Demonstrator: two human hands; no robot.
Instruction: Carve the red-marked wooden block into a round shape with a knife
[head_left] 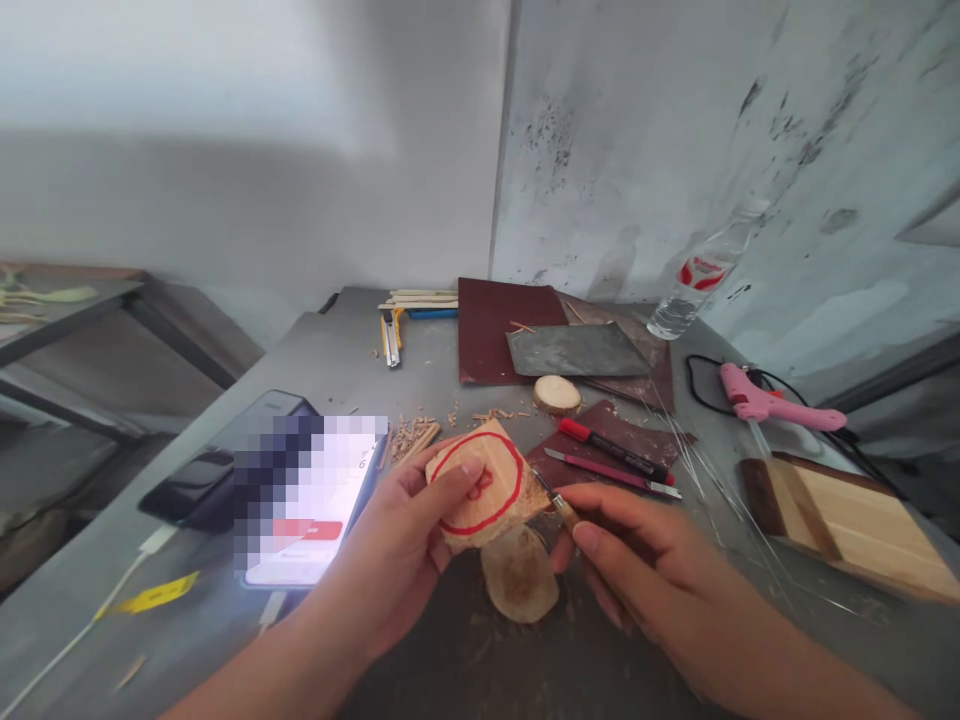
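Note:
My left hand (420, 510) grips a light wooden block (499, 470) with a red ring and a small red mark drawn on its face; the thumb presses near the middle of the ring. A carving tool (564, 510) with a wooden handle and a thin metal shank is held in my right hand (630, 550), its tip at the block's rough right edge. Below the block, a round wood slice (521, 580) lies on the table, partly covered by the block. Wood shavings (409, 440) are scattered behind my left hand.
A lit phone (322, 540) and a dark device (232, 455) with cables stand left. Behind are a box cutter (391, 340), sandpaper sheets (487, 335), and a wood slice (556, 393). Rightward are a red-capped marker (615, 450), pink glue gun (772, 400), water bottle (701, 275) and wooden board (862, 520).

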